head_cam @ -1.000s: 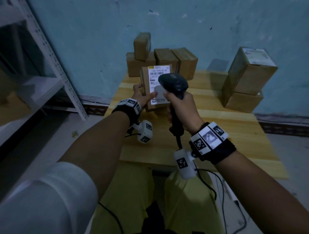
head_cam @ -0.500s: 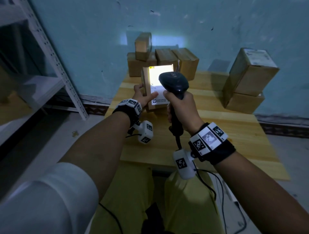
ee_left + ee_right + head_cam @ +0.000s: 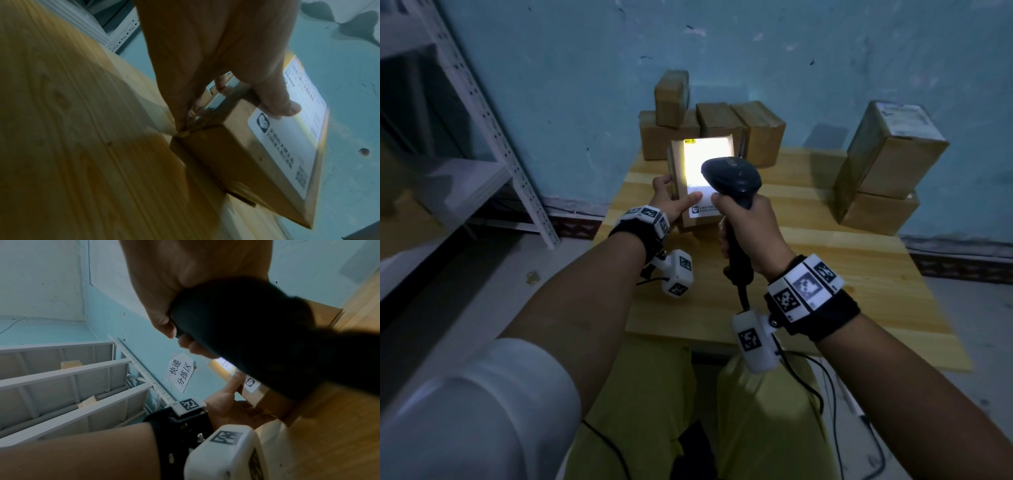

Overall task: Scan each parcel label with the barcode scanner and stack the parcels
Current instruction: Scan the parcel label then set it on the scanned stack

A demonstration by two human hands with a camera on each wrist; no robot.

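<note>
white sleeve (image 3: 465, 404), black tagged wristbands (image 3: 811, 301), yellow trousers (image 3: 756, 428)

Metal shelving (image 3: 482, 144) (grey, perhaps), wall sign (image 3: 180, 372)

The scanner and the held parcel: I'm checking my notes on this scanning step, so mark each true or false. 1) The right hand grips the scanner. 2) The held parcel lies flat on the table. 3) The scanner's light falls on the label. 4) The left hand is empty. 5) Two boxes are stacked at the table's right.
1) True: the right hand grips the scanner.
2) False: the parcel stands upright on the table.
3) True: the label glows.
4) False: the left hand holds the parcel.
5) True: stacked boxes.
</note>
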